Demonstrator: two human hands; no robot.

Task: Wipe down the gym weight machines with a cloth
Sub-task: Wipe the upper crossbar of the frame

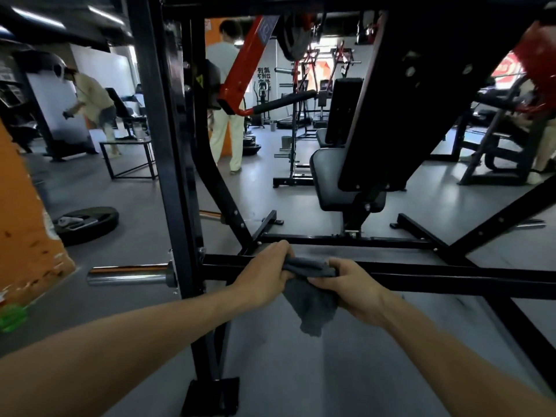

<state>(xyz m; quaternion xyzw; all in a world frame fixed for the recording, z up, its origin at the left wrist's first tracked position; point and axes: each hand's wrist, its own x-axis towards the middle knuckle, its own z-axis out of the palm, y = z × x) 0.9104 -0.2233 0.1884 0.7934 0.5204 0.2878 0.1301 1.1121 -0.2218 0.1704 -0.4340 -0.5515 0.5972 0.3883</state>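
- Gripping the grey cloth (311,291) at its top edge, the left hand (266,275) and the right hand (350,288) each curl their fingers round a bunched end.
- The cloth is stretched between the hands over the black crossbar (436,276) of the weight machine, apparently touching it, with its loose part hanging below.
- A chrome peg (129,273) sticks out left of the black upright (171,176).
- The padded seat (334,179) stands beyond the bar.
- A weight plate (90,219) lies on the floor at left.
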